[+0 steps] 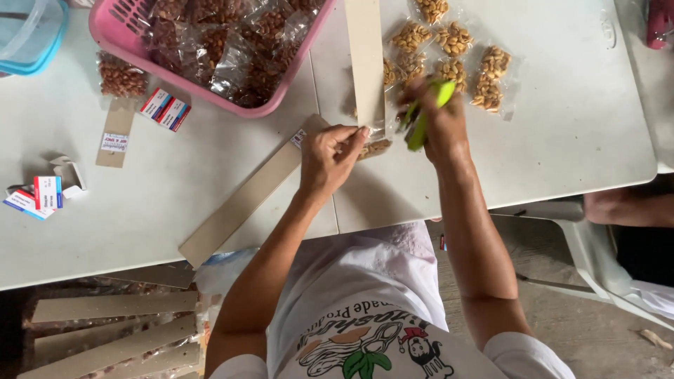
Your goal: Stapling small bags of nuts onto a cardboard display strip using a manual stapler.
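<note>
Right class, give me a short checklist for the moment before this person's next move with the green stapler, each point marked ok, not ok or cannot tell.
1. Right hand grips the stapler: ok.
2. Left hand pins a nut packet at the card strip: ok.
3. Packet sits between the stapler's jaws: cannot tell.
4. Left fingertips stay apart from the stapler: ok.
5. More packets lie on the table beside the strip: ok.

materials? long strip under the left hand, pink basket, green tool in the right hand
Strip: looks like cardboard, matte tan, flat with cut edges. Basket: moulded plastic, pink with a slight sheen and slotted walls. Tool: probably plastic, glossy lime green; the right hand hides most of it, so any metal parts can't be seen.
</note>
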